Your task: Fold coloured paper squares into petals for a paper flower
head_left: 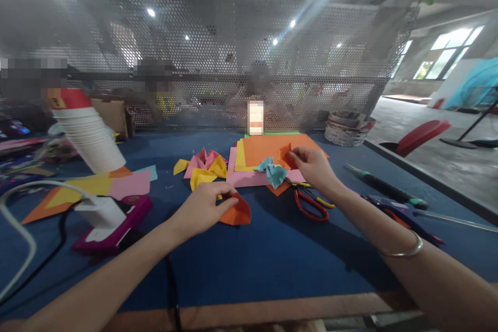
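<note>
My left hand [208, 205] pinches a folded piece of orange paper [238, 211] low over the blue table. Further right, my right hand [311, 163] has its fingers closed on a small folded orange paper piece [286, 155] above the stacked sheets. Crumpled-looking light blue folded paper [275, 174] lies just left of that hand. Beyond my left hand sit yellow folded pieces [204, 176] and pink folded pieces [202, 160]. Red-handled scissors [311, 208] and a yellow-handled tool lie below my right wrist.
Orange sheets [272, 149] top a paper stack. At left are a purple power strip [136, 218] with a white plug and cables, and leaning paper cups [91, 137]. At right lie a soldering-iron-like tool [385, 187] and a glue gun [397, 212]. A perforated screen [210, 62] stands behind.
</note>
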Demonstrator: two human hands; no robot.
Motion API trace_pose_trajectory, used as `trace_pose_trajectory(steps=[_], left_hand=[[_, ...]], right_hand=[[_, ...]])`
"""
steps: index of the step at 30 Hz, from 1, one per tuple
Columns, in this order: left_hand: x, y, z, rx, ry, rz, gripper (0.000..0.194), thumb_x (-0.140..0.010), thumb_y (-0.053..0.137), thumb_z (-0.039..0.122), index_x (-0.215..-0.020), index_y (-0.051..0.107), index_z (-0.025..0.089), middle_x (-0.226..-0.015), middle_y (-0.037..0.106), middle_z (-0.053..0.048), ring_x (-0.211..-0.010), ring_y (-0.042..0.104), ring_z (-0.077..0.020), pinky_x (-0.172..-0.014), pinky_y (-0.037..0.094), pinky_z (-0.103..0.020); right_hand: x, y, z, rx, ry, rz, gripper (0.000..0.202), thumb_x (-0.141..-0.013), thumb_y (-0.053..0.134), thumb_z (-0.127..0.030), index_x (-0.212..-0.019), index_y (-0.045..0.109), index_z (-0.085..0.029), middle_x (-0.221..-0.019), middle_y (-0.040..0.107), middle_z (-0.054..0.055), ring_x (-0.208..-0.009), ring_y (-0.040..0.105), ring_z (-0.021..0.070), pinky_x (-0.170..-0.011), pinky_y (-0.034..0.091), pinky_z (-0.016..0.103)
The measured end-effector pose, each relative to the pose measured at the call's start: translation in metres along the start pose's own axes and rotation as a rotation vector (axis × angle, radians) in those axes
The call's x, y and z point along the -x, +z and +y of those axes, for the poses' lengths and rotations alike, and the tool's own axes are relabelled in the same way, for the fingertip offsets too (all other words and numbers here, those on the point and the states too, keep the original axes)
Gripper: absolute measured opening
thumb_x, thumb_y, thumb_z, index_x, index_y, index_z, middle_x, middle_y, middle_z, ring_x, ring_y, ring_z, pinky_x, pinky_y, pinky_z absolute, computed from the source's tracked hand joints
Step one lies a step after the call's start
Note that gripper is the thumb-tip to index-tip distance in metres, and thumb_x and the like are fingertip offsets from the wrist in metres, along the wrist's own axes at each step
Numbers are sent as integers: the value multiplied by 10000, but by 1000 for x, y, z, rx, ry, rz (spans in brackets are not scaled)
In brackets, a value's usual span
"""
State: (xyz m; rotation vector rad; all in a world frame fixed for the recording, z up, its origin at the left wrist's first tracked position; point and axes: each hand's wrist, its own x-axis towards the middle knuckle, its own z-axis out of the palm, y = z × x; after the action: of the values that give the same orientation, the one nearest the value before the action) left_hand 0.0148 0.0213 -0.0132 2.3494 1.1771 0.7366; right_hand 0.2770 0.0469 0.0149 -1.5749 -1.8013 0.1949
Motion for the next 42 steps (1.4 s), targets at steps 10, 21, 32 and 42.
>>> trace_pose_trajectory(steps=[10,21,32,42], left_hand=[[0,0,0,-7,-30,23,205,-846,525,311,-791,681,190,-775,689,-16,-723,617,-180,-673,451,-297],[0,-1,-2,-32,-33,39,188,-843,541,307,-783,678,193,-753,676,-7,-688,583,-169,-642,431,-282],[1,-1,0,-46,-37,43,207,-842,531,320,-762,678,198,-714,664,-4,-634,559,-165,-598,405,-283],[0,-1,1,-38,-56,31,211,-845,527,310,-762,669,178,-733,664,-9,-672,569,-166,-622,403,-277]], right_hand=[[6,12,3,106,21,-290,248,-924,563,-327,-1085,600,-143,-1081,621,57,-911,623,191,-784,529,376],[-15,3,32,214,230,-157,296,-920,565,-332,-1156,577,-155,-1173,585,64,-986,603,231,-816,523,400],[-17,3,36,194,269,-113,305,-922,564,-331,-1168,567,-152,-1171,584,70,-983,605,226,-816,523,407],[-16,5,38,152,258,-118,308,-918,567,-338,-1160,573,-147,-1165,587,63,-981,605,234,-813,524,404]])
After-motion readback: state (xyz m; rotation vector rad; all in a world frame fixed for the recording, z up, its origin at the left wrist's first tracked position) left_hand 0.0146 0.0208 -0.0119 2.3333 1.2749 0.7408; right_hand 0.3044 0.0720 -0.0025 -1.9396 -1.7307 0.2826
